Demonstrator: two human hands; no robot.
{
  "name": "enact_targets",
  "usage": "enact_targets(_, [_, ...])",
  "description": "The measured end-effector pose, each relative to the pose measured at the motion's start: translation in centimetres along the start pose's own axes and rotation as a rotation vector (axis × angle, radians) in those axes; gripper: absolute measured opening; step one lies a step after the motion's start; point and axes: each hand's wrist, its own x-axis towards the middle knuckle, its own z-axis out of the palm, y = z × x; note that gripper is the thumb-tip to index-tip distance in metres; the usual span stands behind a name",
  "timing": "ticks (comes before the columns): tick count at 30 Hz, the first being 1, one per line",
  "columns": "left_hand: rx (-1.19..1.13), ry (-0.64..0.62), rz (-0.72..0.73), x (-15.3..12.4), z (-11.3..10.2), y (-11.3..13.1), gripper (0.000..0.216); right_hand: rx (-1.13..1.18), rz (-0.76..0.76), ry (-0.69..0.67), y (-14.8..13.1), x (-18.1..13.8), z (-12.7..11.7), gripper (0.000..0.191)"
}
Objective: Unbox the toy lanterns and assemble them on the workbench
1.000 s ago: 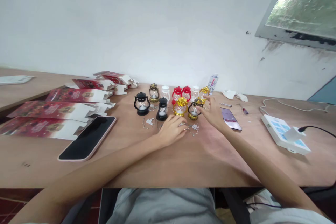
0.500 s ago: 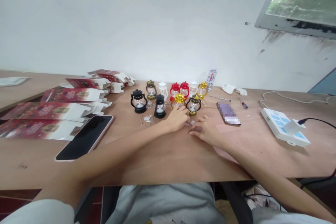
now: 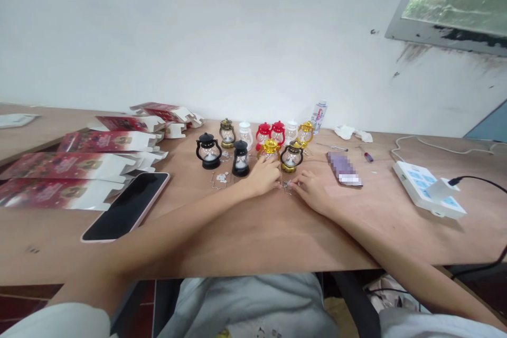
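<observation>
Between my hands lies a small silvery metal piece with thin bent wire [image 3: 287, 186]; its exact kind is too small to make out. My left hand [image 3: 266, 176] is closed with its fingers curled, just in front of the gold lantern [image 3: 271, 148], and what its fingertips hold is hidden. The fingertips of my right hand [image 3: 315, 191] are pinched together on the metal piece's right side. Right behind the piece stands a bronze-black lantern [image 3: 292, 157]. Two black lanterns, one round [image 3: 208, 152] and one narrower [image 3: 241, 159], stand left of my left hand.
Behind stand red lanterns [image 3: 278, 133], white ones [image 3: 245, 136], a bronze one [image 3: 227, 134] and another gold one [image 3: 306, 134]. More wire pieces [image 3: 221, 179] lie left. Flattened red boxes [image 3: 75, 166] and a phone [image 3: 127, 207] lie left; a purple packet [image 3: 344, 168] and power strip [image 3: 428, 190] right.
The thumb and fingers of my right hand have drawn closer together. The wire piece has shifted slightly between my hands. My left hand has barely moved.
</observation>
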Motion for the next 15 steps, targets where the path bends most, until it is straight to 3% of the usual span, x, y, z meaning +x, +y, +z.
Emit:
enact_targets(11, [0.064, -0.076, 0.037, 0.7, 0.0, 0.2, 0.005, -0.069, 0.004, 0.101, -0.5, -0.5, 0.3, 0.023])
enact_targets(15, [0.162, -0.105, 0.081, 1.1, 0.1, 0.2, 0.012, -0.101, -0.039, 0.125, -0.4, -0.6, 0.5, 0.020])
